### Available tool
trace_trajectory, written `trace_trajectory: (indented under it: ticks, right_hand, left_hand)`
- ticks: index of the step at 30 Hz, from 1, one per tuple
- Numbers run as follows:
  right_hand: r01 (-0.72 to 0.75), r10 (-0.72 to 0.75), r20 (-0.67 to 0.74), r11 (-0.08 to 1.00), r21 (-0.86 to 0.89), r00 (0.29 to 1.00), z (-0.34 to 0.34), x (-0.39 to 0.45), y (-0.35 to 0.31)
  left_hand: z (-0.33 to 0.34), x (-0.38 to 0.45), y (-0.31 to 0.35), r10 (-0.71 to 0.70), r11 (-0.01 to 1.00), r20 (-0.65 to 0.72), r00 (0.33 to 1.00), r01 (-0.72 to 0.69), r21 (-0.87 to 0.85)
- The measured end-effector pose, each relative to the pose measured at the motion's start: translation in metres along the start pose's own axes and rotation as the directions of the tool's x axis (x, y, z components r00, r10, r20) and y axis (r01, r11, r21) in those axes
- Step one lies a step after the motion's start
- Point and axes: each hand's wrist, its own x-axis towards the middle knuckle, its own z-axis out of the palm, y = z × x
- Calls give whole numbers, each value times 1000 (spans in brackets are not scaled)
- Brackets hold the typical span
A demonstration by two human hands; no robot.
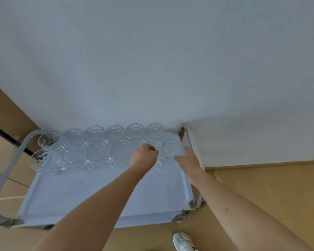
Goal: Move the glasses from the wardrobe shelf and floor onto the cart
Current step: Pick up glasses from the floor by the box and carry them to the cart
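Several clear glass mugs (114, 134) stand in two rows along the far side of the cart's white top (98, 192). My left hand (144, 157) reaches over the top with its fingers curled, and it pinches the rim of a glass mug (159, 163) in the near row. That mug is transparent and hard to make out. My right hand (188, 159) lies just to the right with its fingers straight, beside the rightmost glass (170, 148) and close to the cart's right edge.
The cart has curved metal handles at the left end (5, 171) and the right end (190, 138). It stands against a white wall (152, 69) on a tan floor (261, 196). A white shoe (183, 241) shows below the cart's near edge.
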Motion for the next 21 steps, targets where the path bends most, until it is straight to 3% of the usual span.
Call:
trace_trajectory:
  ticks: [6, 12, 21]
  right_hand:
    - [147, -157, -119, 985, -86, 980, -40, -33, -22]
    - [202, -238, -254, 966, -160, 937, -105, -68, -35]
    - [180, -231, -469, 972, -152, 852, -232, -138, -15]
  left_hand:
    - [-10, -10, 47, 245, 966, 29, 969, -246, 81]
    - [-3, -35, 119, 459, 867, 70, 886, -464, 181]
    - [61, -105, 244, 713, 642, 214, 667, -745, 181]
